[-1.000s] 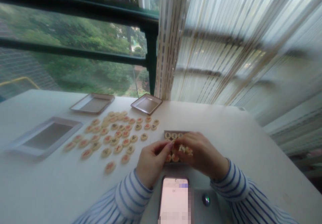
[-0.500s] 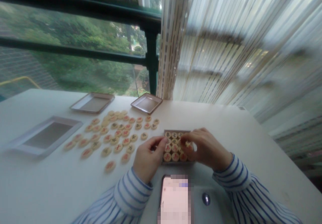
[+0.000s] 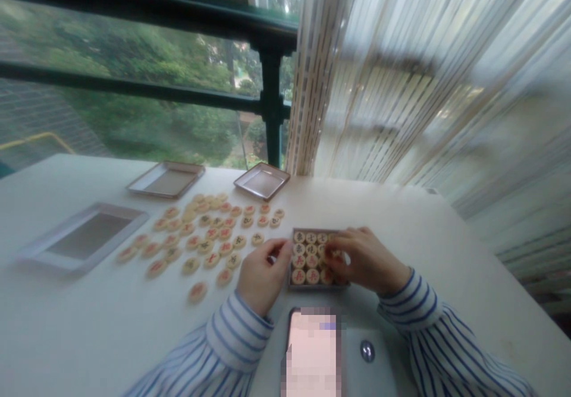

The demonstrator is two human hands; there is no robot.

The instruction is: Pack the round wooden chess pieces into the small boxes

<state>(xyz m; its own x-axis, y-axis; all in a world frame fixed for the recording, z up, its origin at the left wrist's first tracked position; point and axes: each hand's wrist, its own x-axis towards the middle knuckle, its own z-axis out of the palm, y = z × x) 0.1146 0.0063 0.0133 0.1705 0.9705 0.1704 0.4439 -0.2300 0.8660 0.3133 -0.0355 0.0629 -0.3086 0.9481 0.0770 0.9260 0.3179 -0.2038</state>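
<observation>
A small open box [image 3: 292,287] in front of me holds rows of round wooden Chinese chess pieces [image 3: 298,277] with red and black characters. My left hand [image 3: 263,275] is closed at the box's left rim, thumb and fingers pinched on that edge. Over the right part of the box, my right hand [image 3: 363,260] curls down with thumb and fingertips together at a piece among the rows. Its fingers hide most of that piece and the pieces near it. Many loose Chinese chess pieces [image 3: 225,246] lie scattered on the white table [image 3: 102,331], left of the box.
Two shallow trays, a brown-rimmed tray [image 3: 129,190] and a smaller tray [image 3: 285,178], lie at the table's back edge. A pale tray [image 3: 134,221] sits at the left. Close to me are a phone [image 3: 312,349] and a shiny oval object [image 3: 367,350]. Behind stand green railings [image 3: 270,76].
My view has shifted slightly. My right fingers have come lower onto the pieces in the box; the piece seen between them before is now mostly hidden. My left hand stays at the box's edge.
</observation>
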